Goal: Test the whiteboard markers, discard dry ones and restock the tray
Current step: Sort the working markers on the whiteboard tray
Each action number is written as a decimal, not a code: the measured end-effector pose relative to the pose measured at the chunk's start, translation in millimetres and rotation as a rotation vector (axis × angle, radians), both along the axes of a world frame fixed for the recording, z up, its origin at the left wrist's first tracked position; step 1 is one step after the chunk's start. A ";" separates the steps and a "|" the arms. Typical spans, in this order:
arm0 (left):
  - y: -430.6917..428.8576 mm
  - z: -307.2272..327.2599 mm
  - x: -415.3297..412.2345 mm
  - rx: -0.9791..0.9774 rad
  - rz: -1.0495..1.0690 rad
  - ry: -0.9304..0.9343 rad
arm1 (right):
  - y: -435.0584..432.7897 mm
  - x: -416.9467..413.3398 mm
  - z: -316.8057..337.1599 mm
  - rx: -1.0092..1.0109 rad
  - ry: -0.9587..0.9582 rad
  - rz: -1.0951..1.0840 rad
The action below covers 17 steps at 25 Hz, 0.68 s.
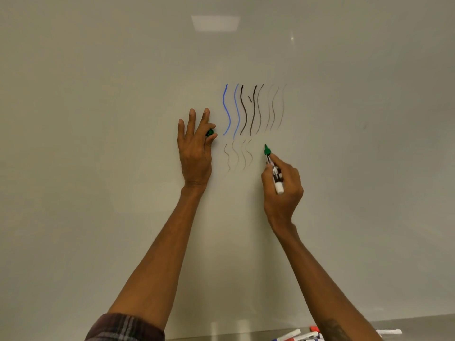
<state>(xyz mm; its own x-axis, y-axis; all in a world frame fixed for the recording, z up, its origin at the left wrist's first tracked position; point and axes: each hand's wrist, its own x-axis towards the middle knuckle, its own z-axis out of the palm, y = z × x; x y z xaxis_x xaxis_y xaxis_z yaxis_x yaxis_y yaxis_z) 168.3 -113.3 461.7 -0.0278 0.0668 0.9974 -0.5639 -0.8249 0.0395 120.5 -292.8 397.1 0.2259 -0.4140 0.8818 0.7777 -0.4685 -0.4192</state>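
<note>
A white-barrelled whiteboard marker with a green tip (274,169) is gripped in the curled fingers of the right hand (283,193), its tip pointing up at the white board (98,119), just right of four faint grey squiggles (236,156). The left hand (195,153) pinches the round green cap (210,132) between thumb and forefinger, its other fingers straight against the board. Above run two blue wavy lines (225,107), two dark black lines (243,112) and about four pale, washed-out ones (273,107). Along the grey ledge (423,323) below lie several capped white markers (293,334), red and blue among them, partly hidden by the right forearm, too hidden to count. A plaid sleeve (118,328) covers the left arm.
</note>
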 end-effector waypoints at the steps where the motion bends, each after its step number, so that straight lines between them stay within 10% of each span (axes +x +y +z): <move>1: -0.1 0.4 -0.7 -0.002 -0.006 -0.001 | -2.2 2.7 9.4 -0.016 -0.004 -0.001; 8: 1.0 -0.8 -2.5 -0.026 -0.054 0.049 | -4.7 -9.8 -44.9 -0.119 0.091 0.072; 17: -13.0 -31.5 -65.8 -0.664 -0.490 0.235 | 11.5 -38.2 -25.7 0.469 0.465 1.134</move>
